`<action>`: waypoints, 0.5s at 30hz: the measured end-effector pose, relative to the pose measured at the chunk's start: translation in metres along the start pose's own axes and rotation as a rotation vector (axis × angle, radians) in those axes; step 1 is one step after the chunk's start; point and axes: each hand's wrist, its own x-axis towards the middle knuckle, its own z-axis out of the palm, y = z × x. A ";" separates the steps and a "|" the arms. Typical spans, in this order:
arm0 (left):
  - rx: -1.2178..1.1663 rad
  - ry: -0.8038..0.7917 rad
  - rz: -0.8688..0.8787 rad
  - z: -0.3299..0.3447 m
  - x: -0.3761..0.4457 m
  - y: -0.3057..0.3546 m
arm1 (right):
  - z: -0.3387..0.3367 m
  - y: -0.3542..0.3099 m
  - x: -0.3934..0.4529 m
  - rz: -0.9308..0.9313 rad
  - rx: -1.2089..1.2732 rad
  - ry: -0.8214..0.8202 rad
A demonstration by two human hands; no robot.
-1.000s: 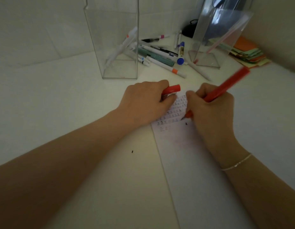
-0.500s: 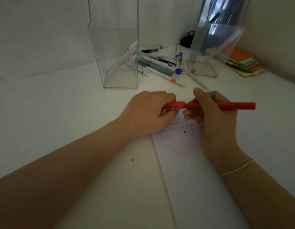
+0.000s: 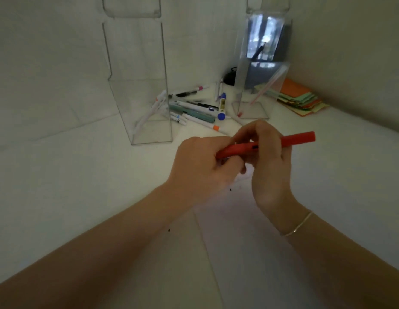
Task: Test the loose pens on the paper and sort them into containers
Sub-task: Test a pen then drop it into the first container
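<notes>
Both hands hold a red pen [image 3: 290,140] level above the table [image 3: 60,175], over the far end of the paper [image 3: 250,253]. The left hand [image 3: 198,168] curls its fingers round the pen's left end, and the right hand [image 3: 267,157] pinches the barrel near its middle, the right end sticking out past the fingers. The paper lies near the table's front edge, running away from it under the hands. Toward the far corner, loose pens [image 3: 198,108] lie in a heap between two clear containers. The left container [image 3: 140,85] holds a white pen leaning against its wall; the right container [image 3: 258,90] holds a thin pinkish one. Coloured notes [image 3: 299,97] lie stacked beside the right container.
</notes>
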 end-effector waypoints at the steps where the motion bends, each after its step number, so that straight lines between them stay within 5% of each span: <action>1: -0.056 0.001 -0.001 0.002 0.001 0.012 | -0.005 -0.009 0.000 -0.043 -0.016 0.008; 5: -0.364 -0.104 -0.047 0.028 0.010 0.062 | -0.046 -0.049 -0.003 -0.209 -0.167 0.064; 9: -0.623 -0.339 -0.269 0.095 0.020 0.110 | -0.119 -0.082 -0.015 -0.281 -0.381 0.293; 11: -0.539 -0.469 -0.292 0.132 0.018 0.132 | -0.161 -0.092 -0.027 -0.321 -0.461 0.450; 15: 0.065 -0.584 0.214 0.190 0.005 0.151 | -0.244 -0.103 -0.062 -0.349 -0.508 0.743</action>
